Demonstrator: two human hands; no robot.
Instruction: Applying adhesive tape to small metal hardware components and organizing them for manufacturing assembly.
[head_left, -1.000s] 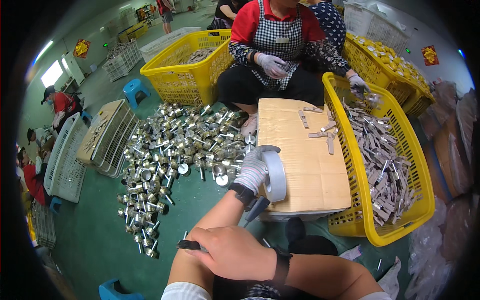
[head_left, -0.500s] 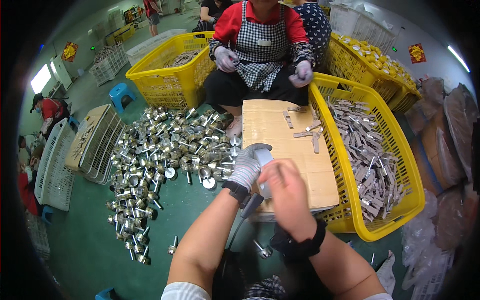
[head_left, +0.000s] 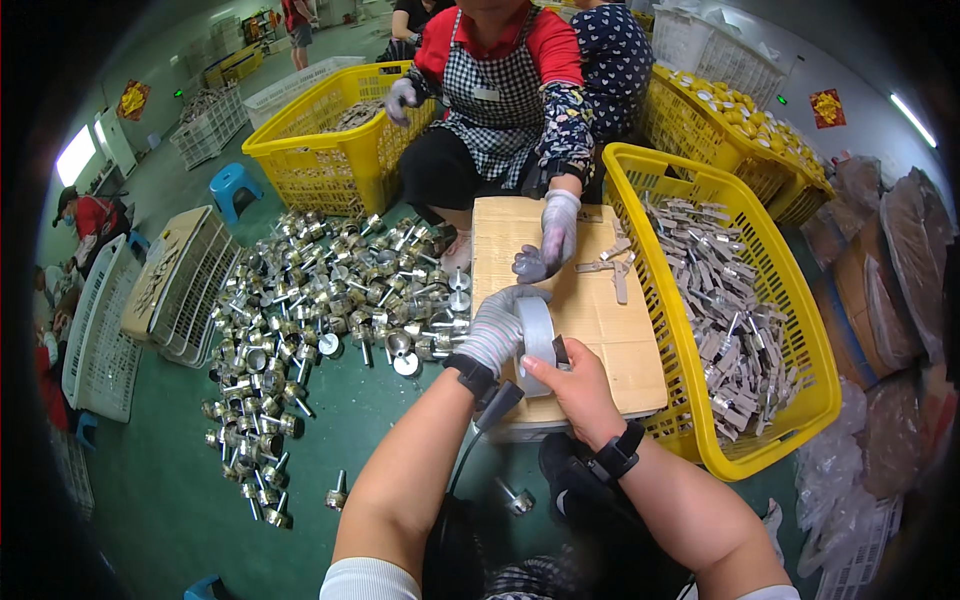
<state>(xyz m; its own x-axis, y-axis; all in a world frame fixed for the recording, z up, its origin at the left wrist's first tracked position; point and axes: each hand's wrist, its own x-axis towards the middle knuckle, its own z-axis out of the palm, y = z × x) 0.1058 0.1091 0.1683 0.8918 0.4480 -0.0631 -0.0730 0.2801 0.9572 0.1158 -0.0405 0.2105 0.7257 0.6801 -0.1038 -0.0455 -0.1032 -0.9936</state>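
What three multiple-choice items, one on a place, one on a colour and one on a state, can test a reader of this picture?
1. Where does the heap of metal parts lie?
A. on the green floor
B. in a white crate
C. on the cardboard

2. What colour is the basket on the person's right?
A. blue
B. yellow
C. white

3. How is the person's left hand?
A. bare and open
B. gloved, around a grey roll
C. flat on the floor

Answers: 1 A, the parts spread over the floor left of the cardboard. 2 B, its mesh walls are yellow. 3 B, a knit glove grips the roll, which the bare right hand touches.
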